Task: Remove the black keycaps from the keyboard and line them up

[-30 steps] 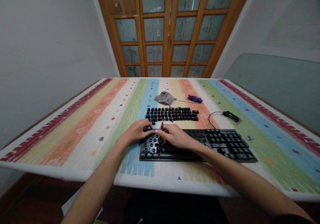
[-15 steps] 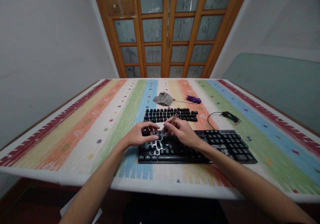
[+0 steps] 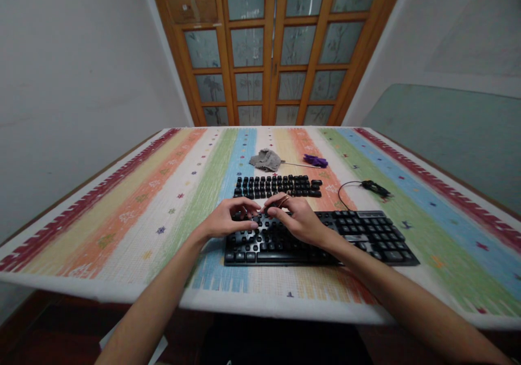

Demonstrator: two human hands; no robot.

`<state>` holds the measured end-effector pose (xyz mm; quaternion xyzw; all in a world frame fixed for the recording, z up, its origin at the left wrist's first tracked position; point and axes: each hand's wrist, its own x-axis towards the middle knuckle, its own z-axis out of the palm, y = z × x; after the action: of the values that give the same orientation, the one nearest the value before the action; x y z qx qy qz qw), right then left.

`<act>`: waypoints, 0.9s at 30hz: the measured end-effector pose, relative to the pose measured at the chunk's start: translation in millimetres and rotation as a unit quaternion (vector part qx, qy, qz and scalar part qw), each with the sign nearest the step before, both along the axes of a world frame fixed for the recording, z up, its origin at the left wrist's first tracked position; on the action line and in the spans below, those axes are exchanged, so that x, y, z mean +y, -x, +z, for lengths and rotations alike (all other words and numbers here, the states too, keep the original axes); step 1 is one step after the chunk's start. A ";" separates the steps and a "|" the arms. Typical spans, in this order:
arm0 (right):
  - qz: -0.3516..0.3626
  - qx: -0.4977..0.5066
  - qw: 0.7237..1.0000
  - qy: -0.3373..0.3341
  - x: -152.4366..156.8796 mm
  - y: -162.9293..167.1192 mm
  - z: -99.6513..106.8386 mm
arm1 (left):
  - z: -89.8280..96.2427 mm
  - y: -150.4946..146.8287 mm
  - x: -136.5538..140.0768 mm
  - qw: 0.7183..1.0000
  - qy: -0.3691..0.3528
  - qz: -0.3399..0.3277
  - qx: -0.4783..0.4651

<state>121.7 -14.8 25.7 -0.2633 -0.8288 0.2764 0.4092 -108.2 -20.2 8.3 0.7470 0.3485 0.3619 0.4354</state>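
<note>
A black keyboard (image 3: 293,258) lies in front of me, with many keycaps gone from its main block and bare switch stems showing. My left hand (image 3: 228,217) rests over its upper left part, thumb and fingers apart, with no object visible between them. Curled above the top rows, my right hand (image 3: 299,218) grips a thin metal tool (image 3: 284,200) with two slender arms; its exact kind is unclear. The right fingertips are close to the left ones, and the spot beneath them is partly hidden. Behind the keyboard, loose black keycaps (image 3: 272,186) lie in rows.
Farther back are a grey cloth (image 3: 266,160), a thin rod (image 3: 301,164) and a purple bundle (image 3: 315,161). A coiled black cable (image 3: 375,188) runs from the keyboard at the right. A striped cloth (image 3: 134,218) covers the table. Wooden glass doors (image 3: 271,71) stand beyond.
My right hand has turned slightly, and the tool in it has shifted from pointing up to lying lower across the fingers. My left hand stays nearly in place.
</note>
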 end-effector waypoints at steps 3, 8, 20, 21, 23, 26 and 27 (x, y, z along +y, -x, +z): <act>-0.011 -0.006 1.000 -0.025 -0.2 -1.2 -0.7 | 1.7 0.9 0.3 0.999 -0.039 0.005 0.018; -0.035 -0.004 0.998 -0.049 1.6 -0.9 -2.9 | 4.0 1.0 1.3 0.980 -0.186 0.025 0.073; -0.070 -0.026 0.993 -0.086 6.7 -2.1 -8.3 | -6.2 9.6 19.1 0.911 -0.335 0.145 0.194; -0.071 -0.027 0.993 -0.086 6.6 -2.5 -8.2 | -8.3 10.3 22.4 0.906 -0.337 0.147 0.212; -0.071 -0.029 0.993 -0.086 6.2 -3.2 -7.8 | -12.7 9.8 28.3 0.899 -0.337 0.137 0.243; -0.069 -0.029 0.993 -0.088 5.5 -4.1 -7.2 | -17.8 5.2 34.7 0.893 -0.334 0.121 0.275; -0.068 -0.028 0.993 -0.090 5.4 -4.4 -7.1 | -18.7 3.3 36.3 0.892 -0.334 0.119 0.282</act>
<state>126.1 -9.4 18.6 -0.2888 -0.8415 0.1642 0.4261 -111.6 16.1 -10.4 0.8718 0.4016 0.2804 -0.0025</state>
